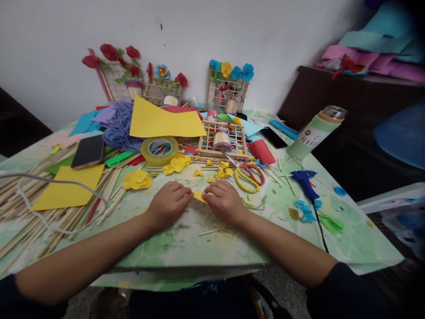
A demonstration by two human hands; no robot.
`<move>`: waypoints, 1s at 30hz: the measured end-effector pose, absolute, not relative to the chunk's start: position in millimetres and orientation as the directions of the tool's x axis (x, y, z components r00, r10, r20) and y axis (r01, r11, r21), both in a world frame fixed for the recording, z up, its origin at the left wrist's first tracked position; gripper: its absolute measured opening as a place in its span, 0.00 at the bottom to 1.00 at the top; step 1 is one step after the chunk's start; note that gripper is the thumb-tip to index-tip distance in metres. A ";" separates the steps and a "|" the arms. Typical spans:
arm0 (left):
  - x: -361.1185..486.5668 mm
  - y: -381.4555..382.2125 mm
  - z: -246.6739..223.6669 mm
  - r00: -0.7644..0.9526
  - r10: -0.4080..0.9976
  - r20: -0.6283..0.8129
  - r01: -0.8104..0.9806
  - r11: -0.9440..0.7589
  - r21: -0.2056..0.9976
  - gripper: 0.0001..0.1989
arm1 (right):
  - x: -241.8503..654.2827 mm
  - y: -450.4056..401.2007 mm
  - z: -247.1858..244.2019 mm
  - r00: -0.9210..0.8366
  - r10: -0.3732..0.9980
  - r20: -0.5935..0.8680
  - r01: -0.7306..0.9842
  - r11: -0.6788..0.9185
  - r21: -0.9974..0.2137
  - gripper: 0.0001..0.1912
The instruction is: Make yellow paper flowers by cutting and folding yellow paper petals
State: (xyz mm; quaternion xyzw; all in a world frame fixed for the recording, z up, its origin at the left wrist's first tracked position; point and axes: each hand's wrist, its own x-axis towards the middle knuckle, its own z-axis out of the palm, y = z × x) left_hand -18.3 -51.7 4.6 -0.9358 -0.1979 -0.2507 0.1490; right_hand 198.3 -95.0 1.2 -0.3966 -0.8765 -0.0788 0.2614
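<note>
dark navy sleeves point(345, 290), plain; dark clothing at lap point(192, 303).

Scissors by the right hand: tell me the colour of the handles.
One handle is yellow, the other red; head view.

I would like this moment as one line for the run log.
left hand: pinches small yellow paper piece | right hand: pinches its other end | nearby: metal scissors with red and yellow handles, yellow paper flower

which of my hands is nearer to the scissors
Your right hand. It is just left of the scissors, toward you; your left hand is farther left, beyond the small yellow paper piece.
</note>
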 end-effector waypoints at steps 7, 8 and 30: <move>-11.2 -60.3 6.0 0.847 0.412 0.335 0.477 -0.868 -0.139 0.11 | 198.7 -88.7 -5.6 -0.654 0.645 0.394 0.699 0.715 -0.012 0.09; -11.3 -63.4 6.9 0.847 0.420 0.326 0.476 -0.872 -0.113 0.10 | 199.0 -88.3 -5.8 -0.653 0.648 0.392 0.699 0.715 -0.015 0.09; -18.8 -88.3 -4.2 0.879 0.415 0.235 0.439 -0.896 -0.060 0.19 | 184.3 -76.1 7.2 -0.343 0.934 0.101 0.843 0.354 -0.405 0.14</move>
